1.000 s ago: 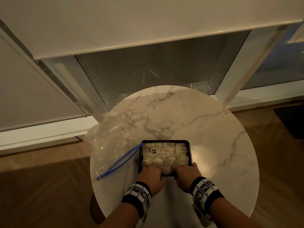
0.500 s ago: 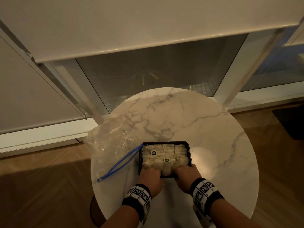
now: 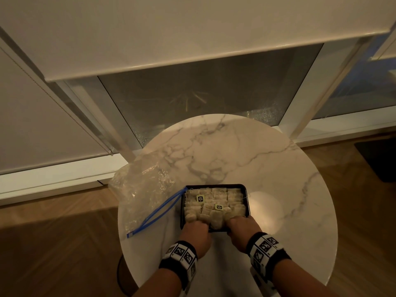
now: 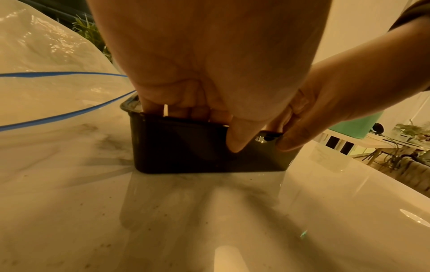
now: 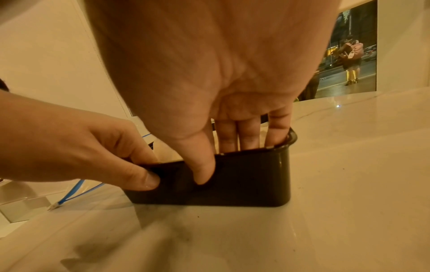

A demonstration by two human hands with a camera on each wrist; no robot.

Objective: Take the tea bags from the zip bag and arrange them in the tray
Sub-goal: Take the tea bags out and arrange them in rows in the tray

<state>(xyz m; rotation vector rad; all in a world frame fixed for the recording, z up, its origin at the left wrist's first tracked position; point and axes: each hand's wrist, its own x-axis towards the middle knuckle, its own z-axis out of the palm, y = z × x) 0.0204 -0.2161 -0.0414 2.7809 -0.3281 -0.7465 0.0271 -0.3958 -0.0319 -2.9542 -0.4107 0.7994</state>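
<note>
A black tray (image 3: 247,202) stands on the marble table, packed with rows of pale tea bags (image 3: 216,200), two showing green tags. My left hand (image 3: 196,229) and right hand (image 3: 241,225) both sit at the tray's near edge. In the left wrist view the left hand (image 4: 209,119) has its fingers inside the tray (image 4: 181,149) and its thumb on the outer wall. The right hand (image 5: 221,152) grips the same wall of the tray (image 5: 253,180) the same way. The clear zip bag (image 3: 143,189) with a blue zip lies flat to the left, touching the tray's corner.
The round marble table (image 3: 278,168) is small, and the bag overhangs its left edge. Beyond it stand a window frame and a lowered blind. Wooden floor surrounds the table.
</note>
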